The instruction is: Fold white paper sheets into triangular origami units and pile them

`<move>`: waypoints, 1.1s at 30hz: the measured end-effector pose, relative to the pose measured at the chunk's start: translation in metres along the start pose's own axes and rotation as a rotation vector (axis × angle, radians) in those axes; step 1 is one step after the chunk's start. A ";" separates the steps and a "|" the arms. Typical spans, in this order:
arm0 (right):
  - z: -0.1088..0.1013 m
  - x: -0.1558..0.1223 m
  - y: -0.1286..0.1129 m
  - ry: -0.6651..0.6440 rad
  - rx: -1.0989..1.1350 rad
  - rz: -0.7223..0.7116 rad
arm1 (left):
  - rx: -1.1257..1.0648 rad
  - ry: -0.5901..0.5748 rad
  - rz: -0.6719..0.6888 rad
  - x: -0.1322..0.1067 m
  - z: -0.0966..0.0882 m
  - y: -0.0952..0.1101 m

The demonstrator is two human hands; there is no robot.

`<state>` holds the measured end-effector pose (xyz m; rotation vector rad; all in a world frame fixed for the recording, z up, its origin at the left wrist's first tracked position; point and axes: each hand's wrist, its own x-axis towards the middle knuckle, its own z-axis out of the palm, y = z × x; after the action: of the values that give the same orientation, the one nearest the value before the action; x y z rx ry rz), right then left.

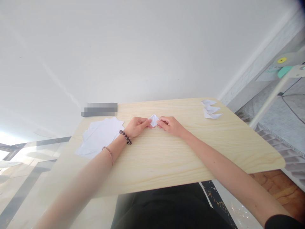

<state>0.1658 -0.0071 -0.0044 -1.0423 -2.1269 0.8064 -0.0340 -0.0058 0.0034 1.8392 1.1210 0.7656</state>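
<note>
A small folded piece of white paper [154, 120] is held just above the middle of the wooden table [166, 152]. My left hand [138, 126] pinches its left side between thumb and fingers. On the opposite side, my right hand [170, 125] grips the right edge in the same way. The paper has a pointed top and creases down its middle. Beaded bracelets circle my left wrist and forearm. Loose sheets of white paper [101, 135] lie overlapping beside my left forearm.
Three folded paper pieces [212, 109] sit in a row at the table's far right. A blurred-out dark item [101, 109] rests at the back left corner. The white wall [147, 57] rises behind the table. A pale metal pole [269, 98] stands at right.
</note>
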 end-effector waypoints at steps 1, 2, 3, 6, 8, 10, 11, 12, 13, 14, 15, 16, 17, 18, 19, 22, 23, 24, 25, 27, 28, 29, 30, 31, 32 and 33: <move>0.000 0.000 0.000 0.001 0.009 0.005 | -0.010 0.006 -0.006 0.000 0.001 0.000; 0.000 0.000 -0.001 0.000 0.017 0.009 | -0.028 0.007 -0.013 0.000 0.002 0.000; 0.000 0.000 -0.001 -0.003 0.020 0.010 | -0.054 0.002 -0.020 0.000 0.003 0.000; 0.000 0.000 -0.003 -0.015 -0.007 -0.001 | -0.122 -0.029 -0.031 0.001 0.005 -0.001; 0.000 -0.001 -0.005 -0.022 -0.033 -0.017 | -0.123 -0.051 -0.029 0.001 0.004 -0.002; 0.000 -0.001 -0.006 -0.029 -0.043 -0.033 | -0.106 -0.074 -0.027 0.001 0.003 -0.003; 0.000 -0.001 -0.006 -0.032 -0.044 -0.039 | -0.101 -0.082 -0.024 0.001 0.002 -0.003; 0.001 -0.001 -0.006 -0.035 -0.044 -0.043 | -0.095 -0.085 -0.018 0.001 0.002 -0.003; 0.001 -0.001 -0.006 -0.037 -0.044 -0.045 | -0.090 -0.085 -0.013 0.001 0.002 -0.002; 0.000 -0.001 -0.005 -0.037 -0.044 -0.042 | -0.087 -0.083 -0.010 0.000 0.002 -0.002; 0.000 -0.001 -0.005 -0.036 -0.044 -0.036 | -0.087 -0.081 -0.008 0.000 0.003 -0.001; 0.000 -0.001 -0.005 -0.033 -0.043 -0.029 | -0.093 -0.083 -0.004 0.000 0.004 0.000; 0.000 -0.001 -0.004 -0.028 -0.044 -0.022 | -0.110 -0.082 0.004 0.000 0.005 0.000; 0.000 -0.001 -0.003 -0.022 -0.048 -0.019 | -0.138 -0.072 0.019 0.000 0.005 0.000; 0.000 -0.001 -0.003 -0.017 -0.056 -0.020 | -0.168 -0.053 0.038 0.001 0.006 0.000; 0.001 0.000 -0.002 -0.001 -0.098 -0.054 | -0.224 0.034 0.077 0.003 0.007 -0.003; 0.001 0.000 -0.001 0.009 -0.113 -0.066 | -0.220 0.054 0.075 0.004 0.007 -0.004; 0.002 0.000 -0.001 0.022 -0.125 -0.076 | -0.209 0.063 0.070 0.005 0.007 -0.006; 0.002 0.000 -0.001 0.039 -0.134 -0.081 | -0.196 0.069 0.065 0.005 0.007 -0.006; 0.003 0.000 -0.001 0.068 -0.138 -0.085 | -0.173 0.075 0.066 0.005 0.008 -0.007; 0.003 0.000 -0.001 0.077 -0.134 -0.087 | -0.160 0.075 0.071 0.004 0.008 -0.007; 0.003 -0.001 -0.001 0.082 -0.127 -0.091 | -0.143 0.076 0.076 0.003 0.009 -0.006; 0.004 -0.001 -0.001 0.087 -0.122 -0.094 | -0.125 0.076 0.082 0.003 0.009 -0.005; 0.004 -0.001 -0.001 0.091 -0.119 -0.098 | -0.105 0.078 0.088 0.002 0.010 -0.004; 0.004 0.000 0.000 0.098 -0.119 -0.102 | -0.083 0.083 0.093 0.001 0.011 -0.004; 0.004 0.000 0.000 0.106 -0.118 -0.104 | -0.062 0.091 0.098 0.000 0.011 -0.003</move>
<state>0.1627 -0.0084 -0.0073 -1.0025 -2.1395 0.5695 -0.0258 -0.0086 -0.0041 1.8335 1.0576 0.9392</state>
